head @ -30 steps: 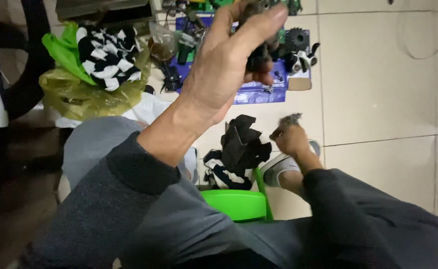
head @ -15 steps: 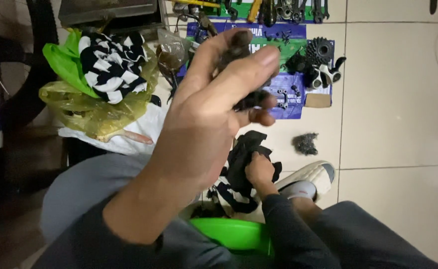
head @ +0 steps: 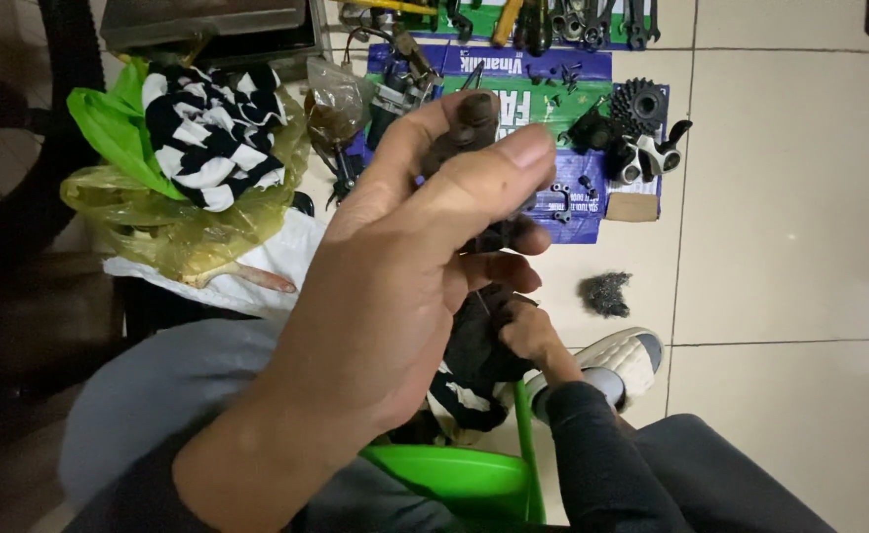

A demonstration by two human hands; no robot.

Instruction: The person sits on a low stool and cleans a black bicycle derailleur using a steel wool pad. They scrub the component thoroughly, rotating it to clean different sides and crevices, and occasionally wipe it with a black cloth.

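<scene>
My left hand [head: 395, 286] is raised close to the camera and grips a small dark, greasy metal part [head: 469, 128] between thumb and fingers. Lower down, my right hand [head: 525, 331] clutches a black and white striped rag [head: 469, 380] that hangs over a green plastic stool [head: 454, 479]. A wad of grey steel wool [head: 604, 293] lies on the tiled floor just right of my right hand. My white shoe [head: 617, 360] is beside it.
A blue and green printed sheet [head: 543, 118] on the floor holds a black cog cluster [head: 640, 102], small bolts and tools. At left, a yellow-green plastic bag [head: 158, 212] holds another striped cloth [head: 207, 133]. A metal box [head: 212, 25] stands at the top.
My right hand has put down the steel wool, which now lies on the floor, and has taken hold of the striped rag. My left hand with the part has come nearer the camera.
</scene>
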